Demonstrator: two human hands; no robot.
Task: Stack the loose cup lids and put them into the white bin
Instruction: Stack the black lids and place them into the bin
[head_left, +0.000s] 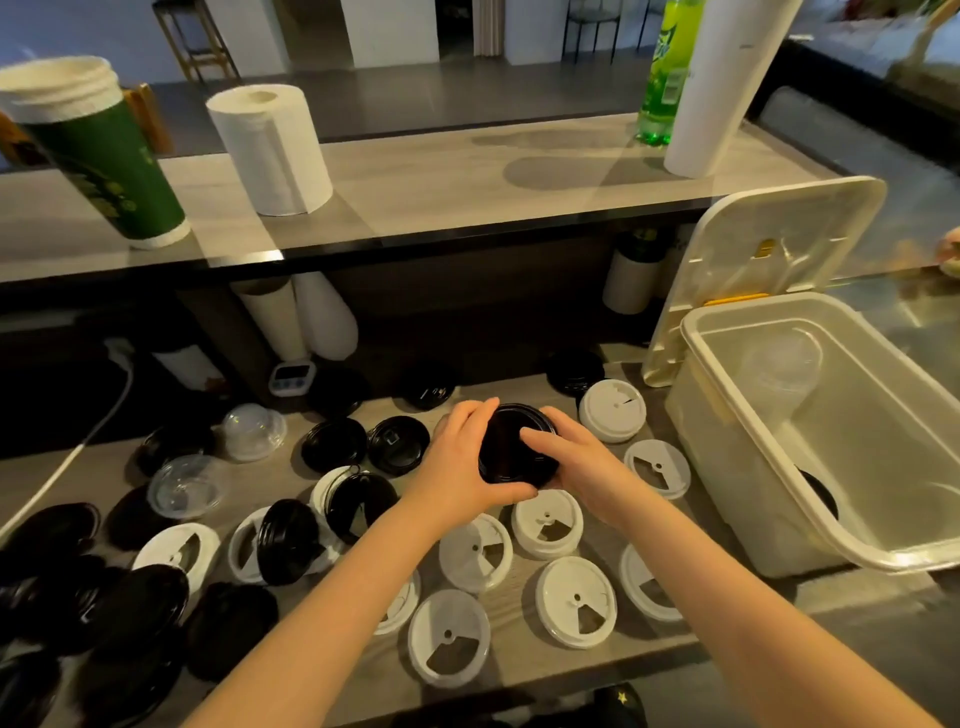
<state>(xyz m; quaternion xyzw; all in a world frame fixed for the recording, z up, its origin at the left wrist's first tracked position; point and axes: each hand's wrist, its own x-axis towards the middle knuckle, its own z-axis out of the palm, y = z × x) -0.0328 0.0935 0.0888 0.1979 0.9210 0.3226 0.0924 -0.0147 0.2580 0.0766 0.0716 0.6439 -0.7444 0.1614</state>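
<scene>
So both hands are on one black lid (511, 447) in the middle of the tabletop (511, 613). The left hand (467, 462) is wrapped round its left edge with the thumb under the near rim. The right hand (576, 457) grips the right side, fingers laid over the top. Honestly can't tell if it's a single lid or a few nested together. The white bin (727, 467) sits just to the right of the hands, with its hinged cover (769, 249) flipped up at the far side. Inside at the far end there's a clear lid (779, 364), and something dark (821, 493) shows through the near wall, too murky to say what. White lids (575, 601) are scattered flat all around the near side of the hands, with a couple more between the hands and the bin. Loose black lids (332, 444) lie left of the hands and pile up in the near left corner. Two clear dome lids (253, 431) sit among them. Up on the raised counter (441, 176) at the back there's a green cup (98, 150), a paper towel roll (270, 148) and a green bottle (667, 78).
</scene>
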